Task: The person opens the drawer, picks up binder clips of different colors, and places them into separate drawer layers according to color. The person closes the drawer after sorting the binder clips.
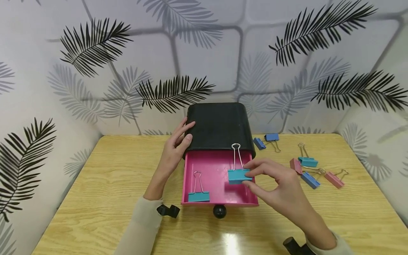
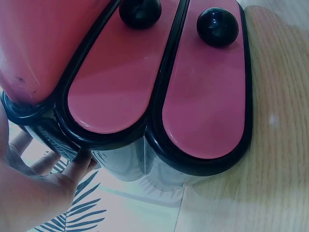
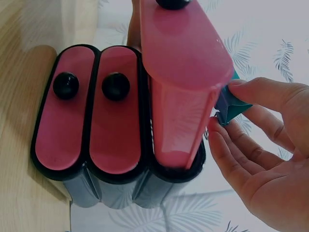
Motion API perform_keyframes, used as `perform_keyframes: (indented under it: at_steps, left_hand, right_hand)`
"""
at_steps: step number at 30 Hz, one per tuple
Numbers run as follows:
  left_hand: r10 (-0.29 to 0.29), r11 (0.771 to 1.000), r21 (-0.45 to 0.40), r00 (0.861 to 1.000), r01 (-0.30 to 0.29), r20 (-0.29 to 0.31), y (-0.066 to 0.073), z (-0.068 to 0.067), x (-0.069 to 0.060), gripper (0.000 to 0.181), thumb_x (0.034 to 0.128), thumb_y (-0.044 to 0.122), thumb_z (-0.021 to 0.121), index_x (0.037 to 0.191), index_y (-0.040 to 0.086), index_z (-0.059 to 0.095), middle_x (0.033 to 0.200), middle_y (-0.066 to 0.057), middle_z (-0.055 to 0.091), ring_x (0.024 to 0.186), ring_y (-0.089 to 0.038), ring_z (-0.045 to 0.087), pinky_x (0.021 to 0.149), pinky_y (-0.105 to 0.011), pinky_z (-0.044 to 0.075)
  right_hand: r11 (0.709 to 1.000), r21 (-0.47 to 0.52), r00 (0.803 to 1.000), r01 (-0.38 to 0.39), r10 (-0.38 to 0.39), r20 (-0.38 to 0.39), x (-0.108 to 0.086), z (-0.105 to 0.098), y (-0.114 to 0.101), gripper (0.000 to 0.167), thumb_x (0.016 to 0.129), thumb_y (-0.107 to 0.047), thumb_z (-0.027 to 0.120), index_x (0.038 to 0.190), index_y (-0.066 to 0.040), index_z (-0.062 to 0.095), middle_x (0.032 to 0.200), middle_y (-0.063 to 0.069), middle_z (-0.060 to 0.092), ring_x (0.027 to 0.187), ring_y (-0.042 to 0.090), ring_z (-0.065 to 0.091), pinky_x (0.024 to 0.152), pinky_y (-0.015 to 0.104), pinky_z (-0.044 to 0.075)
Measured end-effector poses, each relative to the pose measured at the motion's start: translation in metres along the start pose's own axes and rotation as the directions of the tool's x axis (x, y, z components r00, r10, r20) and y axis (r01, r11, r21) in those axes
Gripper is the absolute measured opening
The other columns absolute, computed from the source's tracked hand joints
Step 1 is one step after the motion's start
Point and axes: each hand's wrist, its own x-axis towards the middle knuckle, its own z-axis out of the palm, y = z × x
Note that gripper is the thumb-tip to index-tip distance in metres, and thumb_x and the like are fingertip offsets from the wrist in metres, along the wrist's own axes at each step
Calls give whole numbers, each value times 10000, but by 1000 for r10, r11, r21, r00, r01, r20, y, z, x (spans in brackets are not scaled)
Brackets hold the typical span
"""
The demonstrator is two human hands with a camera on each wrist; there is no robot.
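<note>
A black drawer cabinet (image 1: 218, 124) stands at the back of the table with its pink top drawer (image 1: 207, 166) pulled out. Between thumb and fingers, my right hand (image 1: 282, 184) pinches a teal binder clip (image 1: 236, 177) over the drawer's right side. One wire handle of that clip points up. Another teal binder clip (image 1: 198, 197) rests in the drawer's front left corner. My left hand (image 1: 172, 150) rests against the cabinet's left side, fingers extended; its thumb and fingers touch the black shell in the left wrist view.
Blue binder clips (image 1: 271, 137) lie right of the cabinet. Farther right are a teal clip (image 1: 307, 162), a blue clip (image 1: 310, 180) and pink clips (image 1: 334, 179). Two lower drawers (image 3: 115, 140) are closed. A patterned wall (image 1: 204, 63) stands behind the table.
</note>
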Motion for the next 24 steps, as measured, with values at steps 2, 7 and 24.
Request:
perform_keyframes:
  at_steps: [2, 7, 24]
  left_hand:
    - [0, 1000, 2, 1000, 0, 1, 0, 0, 0, 448, 1061, 194, 530, 1509, 193, 549, 1671, 38, 290, 1414, -213, 474, 1118, -503, 403]
    - [-6, 1000, 5, 1000, 6, -6, -1, 1, 0, 447, 1061, 210, 536, 1507, 199, 551, 1669, 37, 294, 1403, -211, 488, 1120, -491, 404]
    - [8, 1000, 1, 1000, -8, -12, -2, 0, 1, 446, 1059, 170, 530, 1505, 164, 552, 1670, 14, 294, 1403, -240, 491, 1116, -490, 412]
  right_hand:
    - [1000, 8, 1000, -5, 4, 23, 0, 3, 0, 354, 730, 38, 895, 958, -193, 754, 1099, -18, 731, 1045, 156, 683, 952, 197, 504]
    - [1000, 7, 998, -7, 6, 61, -3, 9, 0, 353, 745, 10, 896, 959, -234, 754, 1119, -47, 722, 1064, 166, 669, 1002, 181, 459]
    - [1000, -21, 985, 20, -16, 175, 3, 27, -5, 273, 779, -51, 889, 919, -237, 746, 1065, -93, 712, 941, 81, 680, 862, 205, 549]
